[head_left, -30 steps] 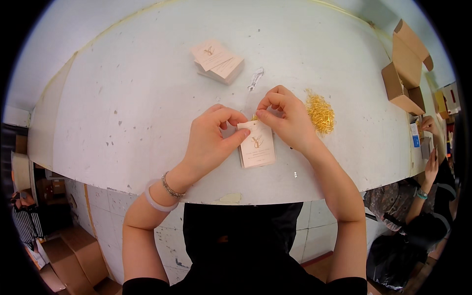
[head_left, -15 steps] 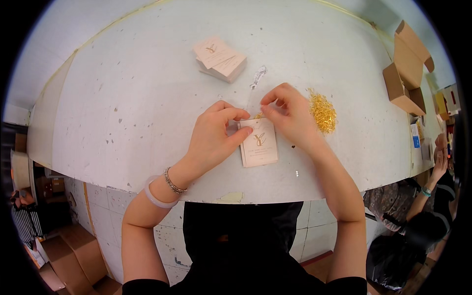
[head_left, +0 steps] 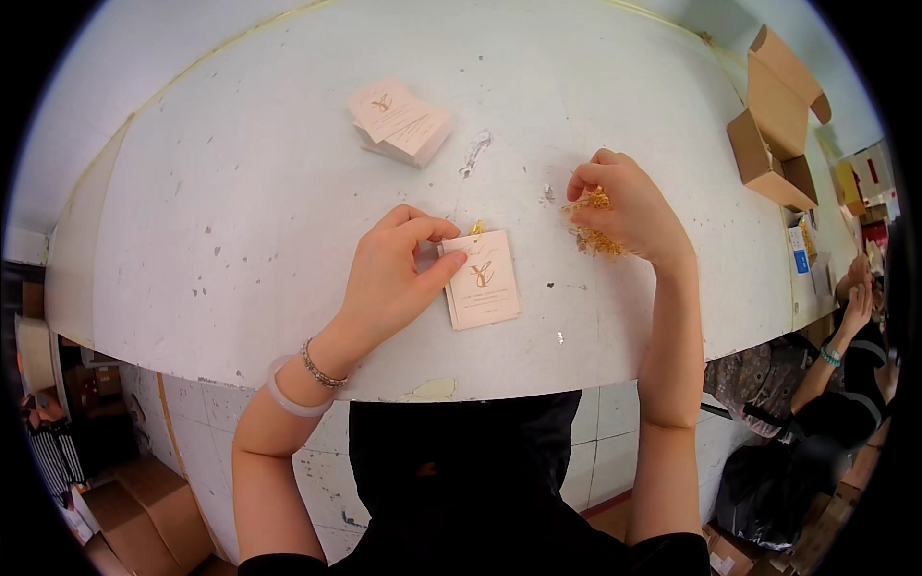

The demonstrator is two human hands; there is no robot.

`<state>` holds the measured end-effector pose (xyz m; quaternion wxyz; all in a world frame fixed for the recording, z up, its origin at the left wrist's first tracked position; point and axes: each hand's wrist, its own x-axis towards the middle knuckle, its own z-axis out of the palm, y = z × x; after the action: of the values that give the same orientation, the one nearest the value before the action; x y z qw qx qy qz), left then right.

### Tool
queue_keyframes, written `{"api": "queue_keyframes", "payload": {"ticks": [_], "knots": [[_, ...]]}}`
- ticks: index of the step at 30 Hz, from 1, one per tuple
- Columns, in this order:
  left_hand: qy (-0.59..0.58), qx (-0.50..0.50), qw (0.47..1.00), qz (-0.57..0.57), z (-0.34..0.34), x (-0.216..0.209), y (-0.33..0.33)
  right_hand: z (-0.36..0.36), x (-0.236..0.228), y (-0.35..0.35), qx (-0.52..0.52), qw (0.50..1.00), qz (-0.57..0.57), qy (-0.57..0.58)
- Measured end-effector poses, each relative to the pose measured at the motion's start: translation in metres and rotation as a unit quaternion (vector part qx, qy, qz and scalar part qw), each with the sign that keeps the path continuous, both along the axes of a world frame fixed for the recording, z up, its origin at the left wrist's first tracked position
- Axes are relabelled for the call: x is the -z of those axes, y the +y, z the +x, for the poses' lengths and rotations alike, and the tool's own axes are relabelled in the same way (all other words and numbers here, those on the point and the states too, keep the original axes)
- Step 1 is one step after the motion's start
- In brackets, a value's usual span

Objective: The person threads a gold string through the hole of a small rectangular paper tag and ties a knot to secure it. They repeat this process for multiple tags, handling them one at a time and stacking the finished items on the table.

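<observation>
Small pale pink cards (head_left: 497, 293) lie in a thin stack on the table in front of me, with gold print and a hole at the top. My left hand (head_left: 392, 274) pinches their upper left edge, thumb on top. Just beyond their upper edge a few small gold pieces (head_left: 476, 228) stick out. To the right, my right hand (head_left: 629, 213) reaches over a pile of small gold metal pieces (head_left: 597, 240), thumb and index finger apart at its left side. The pieces are too small to name surely; my hand covers part of the pile.
A taller stack of similar cards (head_left: 401, 123) stands farther back on the worn white table (head_left: 259, 192). An open cardboard box (head_left: 773, 158) sits at the far right. Beyond the right table edge another person's hand (head_left: 855, 309) shows. Brown cartons (head_left: 144, 509) stand low at the left.
My right hand has moved right from the cards' top edge to the gold pile. My left hand stays on the cards. The whole view has shifted slightly.
</observation>
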<state>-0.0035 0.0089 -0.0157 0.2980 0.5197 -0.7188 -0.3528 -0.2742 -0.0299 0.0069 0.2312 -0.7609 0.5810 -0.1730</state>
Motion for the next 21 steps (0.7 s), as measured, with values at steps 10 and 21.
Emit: {"api": "queue_keyframes", "payload": {"ticks": [10, 21], "knots": [[0.014, 0.0, 1.0, -0.016, 0.001, 0.007, 0.001, 0.012, 0.009, -0.004, 0.018, 0.999, 0.035, 0.011], [0.015, -0.014, 0.999, -0.044, 0.003, 0.008, 0.001, 0.011, 0.007, -0.002, 0.055, 0.998, -0.003, -0.01]]}}
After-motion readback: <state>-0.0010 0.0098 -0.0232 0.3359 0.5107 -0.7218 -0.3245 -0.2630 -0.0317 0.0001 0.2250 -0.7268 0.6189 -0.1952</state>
